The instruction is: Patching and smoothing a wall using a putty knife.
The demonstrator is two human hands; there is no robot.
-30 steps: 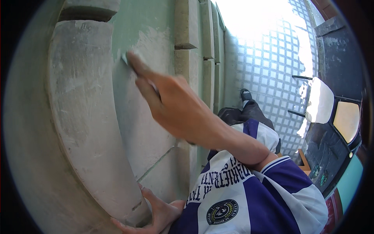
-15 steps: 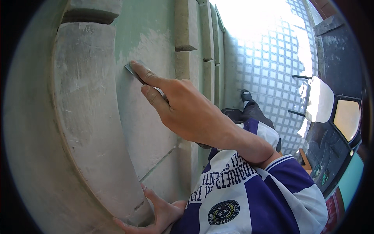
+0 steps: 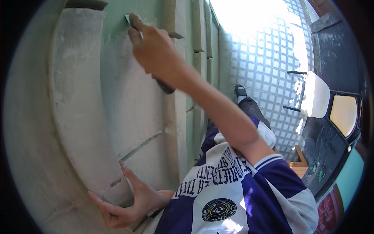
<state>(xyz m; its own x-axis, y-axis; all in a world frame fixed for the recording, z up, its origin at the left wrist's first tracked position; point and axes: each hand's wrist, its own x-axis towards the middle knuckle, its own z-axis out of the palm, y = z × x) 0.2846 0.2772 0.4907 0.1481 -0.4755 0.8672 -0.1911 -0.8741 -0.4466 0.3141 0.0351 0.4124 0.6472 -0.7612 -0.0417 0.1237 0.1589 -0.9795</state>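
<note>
My right hand (image 3: pixel 154 46) is closed on a scraper (image 3: pixel 127 18) with a dark handle, its metal blade against the green wall (image 3: pixel 113 21) high in the picture. Below the blade the wall panel (image 3: pixel 128 105) is coated with whitish, uneven material, with a greenish groove across its lower part. A pale raised strip (image 3: pixel 78 93) runs along the left of this panel. At the lower end of that strip, my left hand (image 3: pixel 132 197) rests with thumb and fingers spread apart, touching its edges.
More raised strips (image 3: pixel 174 124) line the wall toward the right. A tiled floor (image 3: pixel 265 58) in bright light holds my sandalled foot (image 3: pixel 240 92). At the right are white seats (image 3: pixel 315 93), dark furniture (image 3: pixel 329 50) and a wooden piece (image 3: pixel 296 165) beside me.
My right hand and the scraper have moved upward along the wall, onto the greener area. My left hand remains at the strip's lower end; the whole view has shifted slightly.
</note>
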